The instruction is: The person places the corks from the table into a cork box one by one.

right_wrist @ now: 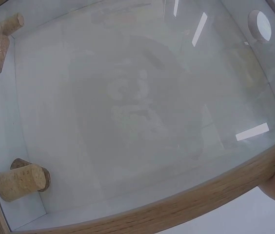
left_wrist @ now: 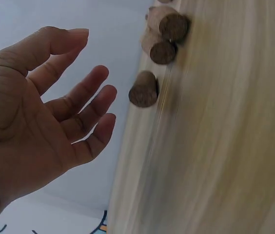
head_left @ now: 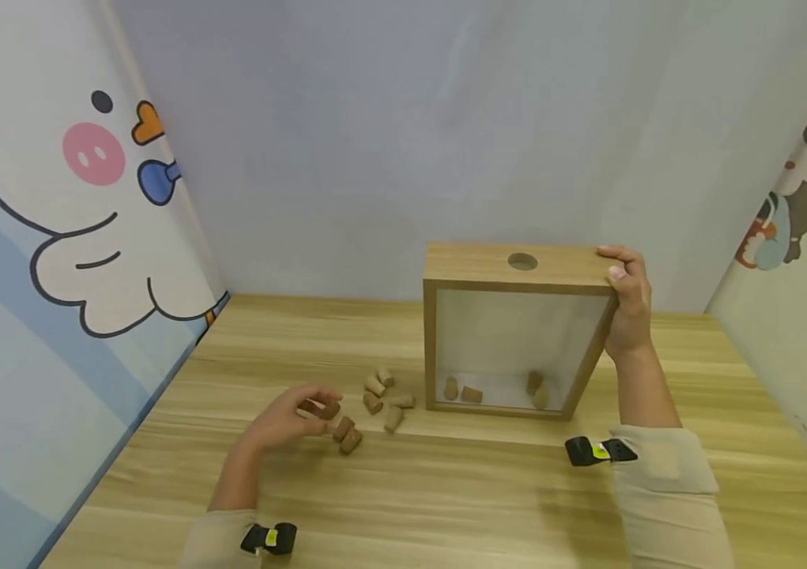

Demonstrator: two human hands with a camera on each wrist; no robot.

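Note:
My right hand [head_left: 631, 312] grips the upper right corner of a wooden shadow box [head_left: 430, 348] with a clear front and a round hole [head_left: 522, 261] in its top. Several corks lie on the box's floor, among them a pale cork [right_wrist: 20, 182] in the right wrist view. Left of the box, my left hand [head_left: 282, 420] hovers beside loose corks on the table, its fingers loosely bent. A dark cork [head_left: 329, 410] shows just past those fingers. The left wrist view has the palm bare, with a gap between the fingertips and the nearest cork [left_wrist: 144, 89].
More loose corks, such as a light cork [head_left: 394, 419], lie between my left hand and the box. The wood-grain table [head_left: 446, 490] meets a plain pale wall [head_left: 318, 158] behind. Printed cartoon panels stand at the left and right.

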